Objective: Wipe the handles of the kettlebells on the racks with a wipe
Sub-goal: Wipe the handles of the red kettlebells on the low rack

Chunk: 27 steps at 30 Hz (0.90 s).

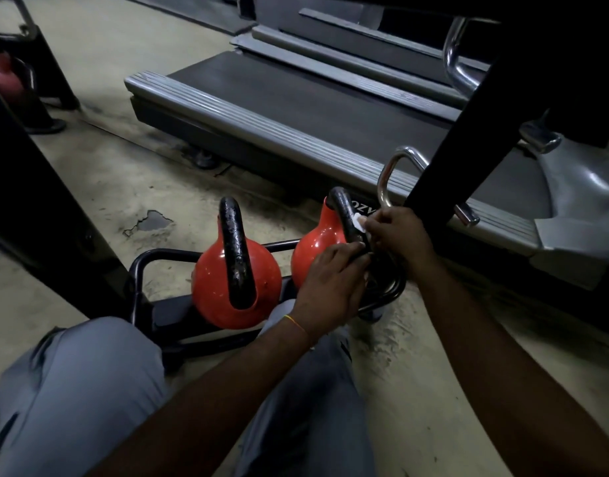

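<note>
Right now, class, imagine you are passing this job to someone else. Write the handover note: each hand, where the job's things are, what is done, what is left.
Hands: the left hand holds the right kettlebell at the near end of its handle, steadying it. The right hand pinches the wipe against that handle.
Things: both kettlebells sit on the low black rack; no hand is on the left kettlebell.
Done: the right one's handle is mid-wipe. Whether the left one is already wiped cannot be told.
Left: finish this handle, then check the other.
</note>
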### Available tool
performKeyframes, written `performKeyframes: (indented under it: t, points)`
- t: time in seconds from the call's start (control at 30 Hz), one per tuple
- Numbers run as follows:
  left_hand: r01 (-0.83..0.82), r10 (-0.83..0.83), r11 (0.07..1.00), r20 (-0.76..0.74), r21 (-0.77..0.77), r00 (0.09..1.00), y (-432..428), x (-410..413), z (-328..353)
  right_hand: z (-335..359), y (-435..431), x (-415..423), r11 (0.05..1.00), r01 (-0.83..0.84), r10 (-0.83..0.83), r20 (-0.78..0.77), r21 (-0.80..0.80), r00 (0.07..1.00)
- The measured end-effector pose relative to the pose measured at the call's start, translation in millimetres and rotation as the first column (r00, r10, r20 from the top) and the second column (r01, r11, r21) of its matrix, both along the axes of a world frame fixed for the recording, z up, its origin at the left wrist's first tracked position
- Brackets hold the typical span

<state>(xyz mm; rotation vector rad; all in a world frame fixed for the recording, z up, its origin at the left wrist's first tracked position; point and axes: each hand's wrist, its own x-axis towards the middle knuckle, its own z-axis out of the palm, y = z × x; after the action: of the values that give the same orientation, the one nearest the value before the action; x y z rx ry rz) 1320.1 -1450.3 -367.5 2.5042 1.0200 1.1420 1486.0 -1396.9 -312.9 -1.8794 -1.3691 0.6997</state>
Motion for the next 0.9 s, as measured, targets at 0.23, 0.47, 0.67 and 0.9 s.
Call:
performKeyframes:
  t: [0.23,0.47,0.67,0.9]
  points:
    - [0.000,0.000,1.000,-0.109,0.003,0.994,1.8,-2.7,-17.4,30.8,43.8,-15.4,0.995,-0.096,0.097,0.026,-0.034,0.995]
    - [0.005,-0.007,1.000,-0.077,-0.027,0.997,3.0,0.2,-21.8,33.7,53.3,-29.9,0.982,-0.189,0.159,0.539,0.000,0.827]
    - [-0.041,0.029,0.993,-0.102,-0.113,0.994,7.2,-4.5,-19.4,21.8,67.3,-27.3,0.999,0.002,-0.012,0.208,0.052,0.978]
    - [-0.008,-0.003,0.995,-0.104,-0.100,0.995,7.9,-2.9,-21.7,22.4,69.5,-21.0,0.997,-0.055,0.042,0.258,0.047,0.965]
